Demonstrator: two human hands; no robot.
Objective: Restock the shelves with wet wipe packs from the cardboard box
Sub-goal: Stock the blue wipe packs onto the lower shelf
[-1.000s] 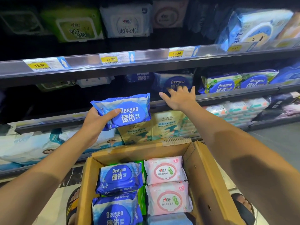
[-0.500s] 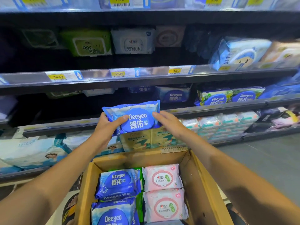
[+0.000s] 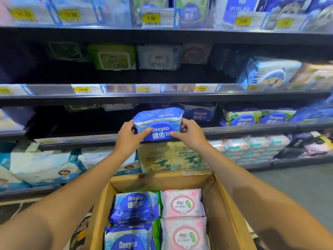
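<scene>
Above the cardboard box [image 3: 227, 204], both hands hold one blue Deeyeo wet wipe pack [image 3: 158, 123] by its ends. The left hand [image 3: 128, 138] grips the end over the box's left half and the right hand [image 3: 191, 136] the other end. The fingers [image 3: 185, 124] of each are curled round the wrapper, thumbs on the printed face. The pack is at the front lip of the shelf [image 3: 243, 129] above and beyond the box, seemingly touching it, though blur leaves that unsure. Inside the box, blue packs [image 3: 135, 207] lie along its left side and pink packs [image 3: 182, 203] along its right
</scene>
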